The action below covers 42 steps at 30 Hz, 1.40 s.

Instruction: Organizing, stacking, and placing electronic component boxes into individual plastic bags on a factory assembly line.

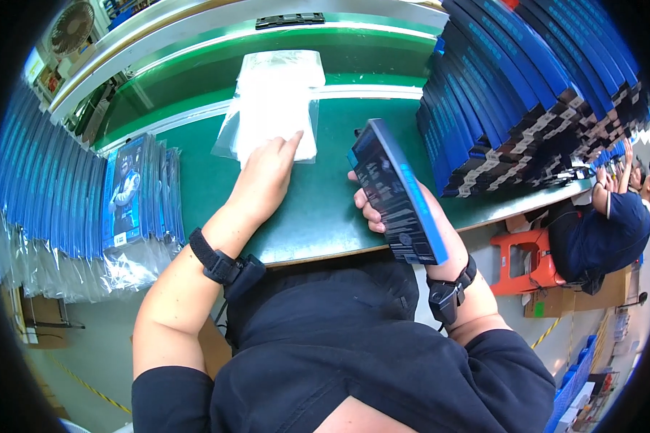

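Blue-and-black flat box (397, 195) stands tilted on edge in the right hand (374, 209), lifted just above the near edge of the green worktable (318, 216). The box covers most of that hand: only the fingertips (369, 214) show, curled around its left long edge, with the palm hidden behind the dark printed face. So the grip is a clamp across the box's width, fingers on one side and the rest out of sight.

Farther left, the left hand (263, 180) lies palm down on the table, its fingers stretched flat and together, the tips pressing the near corner of a stack of clear plastic sleeves (274, 108). The sleeves lie flat, holding nothing that can be made out. Both wrists carry black straps.

At the table's right end rises a tall leaning pile of identical blue boxes (513, 94), bare of wrapping. At the left end a row of the same kind of boxes, already in clear bags (133, 195), stands upright side by side. Beyond the right end, another person in dark blue (614, 224) sits near an orange stool (527, 260).
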Motion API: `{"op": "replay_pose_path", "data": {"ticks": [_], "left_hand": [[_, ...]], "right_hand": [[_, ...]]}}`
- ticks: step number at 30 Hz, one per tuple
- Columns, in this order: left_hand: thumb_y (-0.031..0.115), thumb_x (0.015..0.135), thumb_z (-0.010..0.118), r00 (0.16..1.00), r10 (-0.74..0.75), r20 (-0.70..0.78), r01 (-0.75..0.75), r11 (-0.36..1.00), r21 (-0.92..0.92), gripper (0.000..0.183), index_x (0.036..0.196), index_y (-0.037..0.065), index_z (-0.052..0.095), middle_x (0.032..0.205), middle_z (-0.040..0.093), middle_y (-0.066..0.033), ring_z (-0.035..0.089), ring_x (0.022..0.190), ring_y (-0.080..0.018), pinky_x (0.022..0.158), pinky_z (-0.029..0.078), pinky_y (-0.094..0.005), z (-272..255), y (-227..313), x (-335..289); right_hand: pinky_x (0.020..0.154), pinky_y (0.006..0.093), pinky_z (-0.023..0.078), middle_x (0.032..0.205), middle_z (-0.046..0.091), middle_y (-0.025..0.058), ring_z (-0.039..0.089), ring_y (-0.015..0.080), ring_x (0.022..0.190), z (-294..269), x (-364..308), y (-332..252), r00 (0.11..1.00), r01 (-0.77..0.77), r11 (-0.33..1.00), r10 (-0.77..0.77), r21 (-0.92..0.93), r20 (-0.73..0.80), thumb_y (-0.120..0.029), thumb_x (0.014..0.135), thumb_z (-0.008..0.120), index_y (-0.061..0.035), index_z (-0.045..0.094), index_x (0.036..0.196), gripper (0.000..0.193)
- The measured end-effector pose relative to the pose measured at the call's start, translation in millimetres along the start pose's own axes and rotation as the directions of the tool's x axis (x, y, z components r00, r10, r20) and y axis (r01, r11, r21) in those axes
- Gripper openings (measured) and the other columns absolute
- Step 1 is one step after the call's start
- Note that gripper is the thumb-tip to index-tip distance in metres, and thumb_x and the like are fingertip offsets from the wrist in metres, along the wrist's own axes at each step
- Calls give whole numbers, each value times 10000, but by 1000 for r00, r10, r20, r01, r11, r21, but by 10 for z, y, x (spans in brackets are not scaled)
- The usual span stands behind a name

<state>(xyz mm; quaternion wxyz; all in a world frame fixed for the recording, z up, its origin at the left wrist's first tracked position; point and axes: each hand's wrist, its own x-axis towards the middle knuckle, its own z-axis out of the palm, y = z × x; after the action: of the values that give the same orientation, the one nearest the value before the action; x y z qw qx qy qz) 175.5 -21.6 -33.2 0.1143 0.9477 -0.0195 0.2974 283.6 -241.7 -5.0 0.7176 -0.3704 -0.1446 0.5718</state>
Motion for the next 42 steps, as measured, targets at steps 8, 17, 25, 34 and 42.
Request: {"op": "replay_pose_path", "data": {"ticks": [8,17,25,34,42], "left_hand": [[-41,787,547,981,-159,-111,143,980,-139,438,1218,6,482,878,533,-150,532,863,-311,766,437,-389,-61,77,20],[-68,815,555,921,-382,-81,325,864,-385,698,1421,61,234,845,559,-43,510,702,-80,605,421,-199,53,-48,-101],[50,817,634,754,-653,-78,494,640,-588,499,1266,-49,440,841,587,-60,544,703,-89,629,459,-222,-80,-34,-41],[-78,723,641,840,-518,161,446,490,-749,713,1372,104,411,863,588,-62,582,787,-124,726,474,-214,-128,-51,42],[-57,715,656,830,-524,193,516,590,-621,664,1336,53,447,778,576,-3,548,711,-62,608,417,-174,-222,-202,-36]], "right_hand": [[769,266,538,1118,586,167,642,168,911,-27,162,21,971,-28,999,34,-29,235,-70,846,615,116,368,1266,522],[742,297,572,1064,604,201,667,193,861,-16,388,170,952,-96,992,67,86,298,-29,843,586,123,342,1267,513],[758,303,567,1045,615,196,667,198,870,14,434,155,954,-92,991,60,95,292,-22,846,579,111,385,1242,461],[729,294,569,1017,626,194,671,191,839,68,679,102,927,-176,984,164,7,336,-40,844,586,122,432,1189,411],[724,295,572,1080,604,192,665,196,867,4,810,-37,958,-104,980,144,-169,246,-27,826,603,109,329,1311,574]]}}
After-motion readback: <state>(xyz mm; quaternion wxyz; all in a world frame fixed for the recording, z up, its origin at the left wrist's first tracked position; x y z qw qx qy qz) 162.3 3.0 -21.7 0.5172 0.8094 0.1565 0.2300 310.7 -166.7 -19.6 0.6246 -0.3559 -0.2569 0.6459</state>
